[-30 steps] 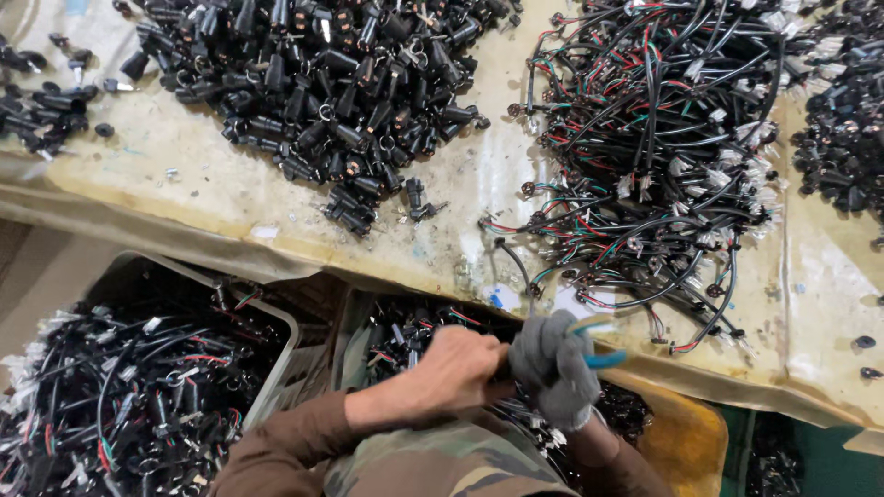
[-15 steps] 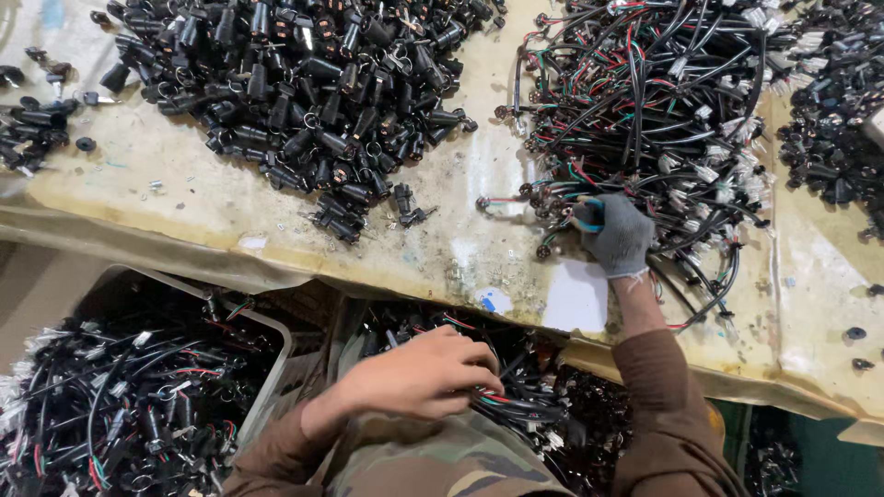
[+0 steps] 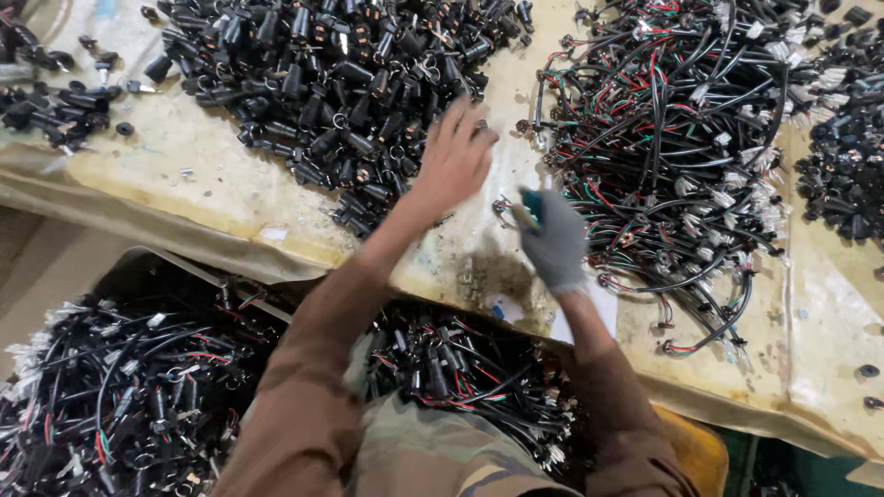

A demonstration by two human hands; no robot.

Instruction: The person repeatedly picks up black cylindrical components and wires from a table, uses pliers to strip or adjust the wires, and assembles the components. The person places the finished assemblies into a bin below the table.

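Bare left hand [image 3: 456,152]: fingers spread, empty, tips at the 4 o'clock edge of the black connector pile [image 3: 331,92]. Motion-blurred, so contact unclear. Grey-gloved right hand [image 3: 552,244]: fingers curled; something teal shows at the fingertips, can't tell if it's gripped. Wire harness heap [image 3: 681,138] sits at its 2 o'clock, nearest loops just beside the glove. Judgement: pinch one connector off the pile's loose edge, not the middle; lift one harness end clear before mating, the loops tangle.
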